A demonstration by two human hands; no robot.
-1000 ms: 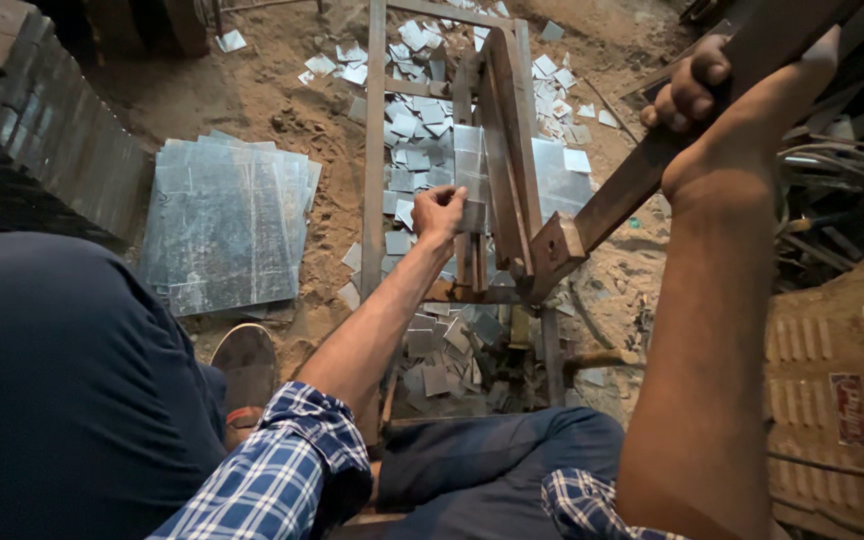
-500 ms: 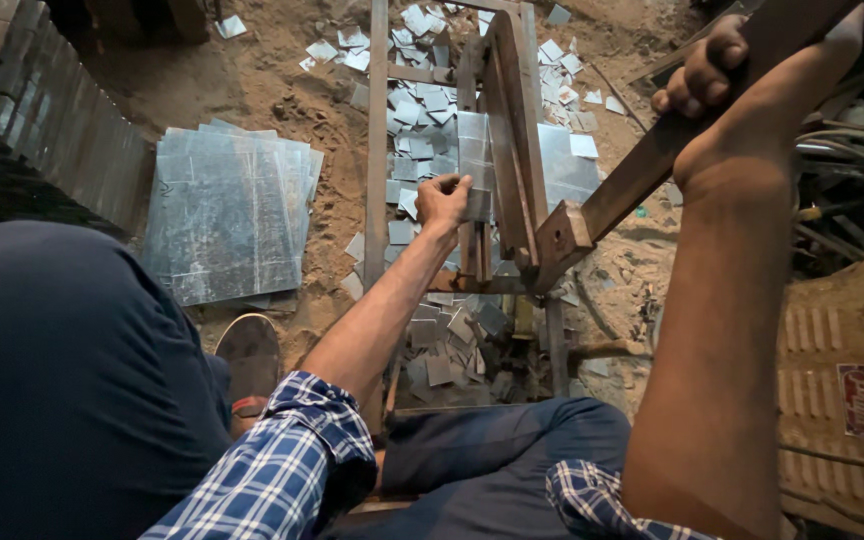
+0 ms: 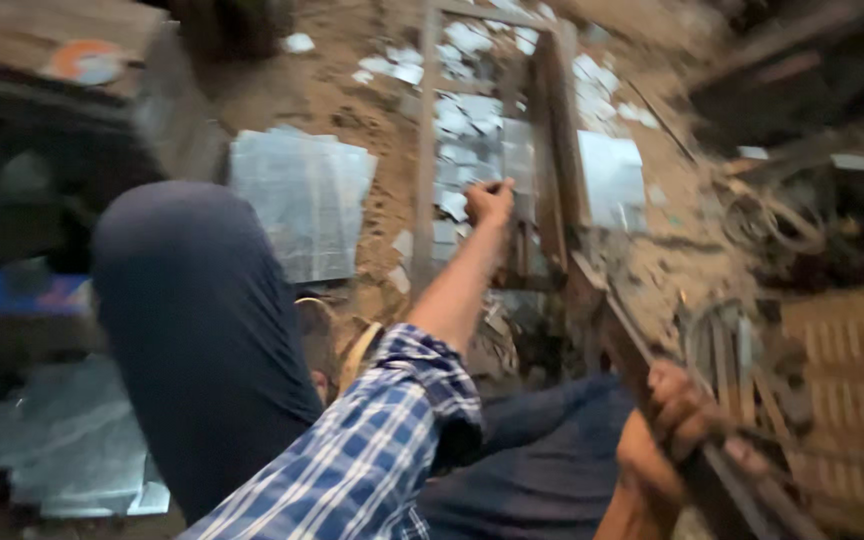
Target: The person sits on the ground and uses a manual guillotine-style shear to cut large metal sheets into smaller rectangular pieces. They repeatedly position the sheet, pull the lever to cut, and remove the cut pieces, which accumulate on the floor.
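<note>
- Your left hand [image 3: 490, 200] reaches forward, fingers closed on the edge of a metal sheet piece [image 3: 517, 165] to steady it against the wooden frame [image 3: 562, 150].
- Your right hand [image 3: 674, 420] grips the long lever handle [image 3: 632, 350], pulled low beside your knee.
- The piece looks thin, grey and shiny; cut scraps [image 3: 462, 110] lie just beyond your left hand.

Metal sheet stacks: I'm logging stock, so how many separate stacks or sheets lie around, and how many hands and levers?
Sheet stacks on the ground: 2
Sheet by the frame: 1
Hands: 2, left hand, right hand
Lever: 1
Total: 6
</note>
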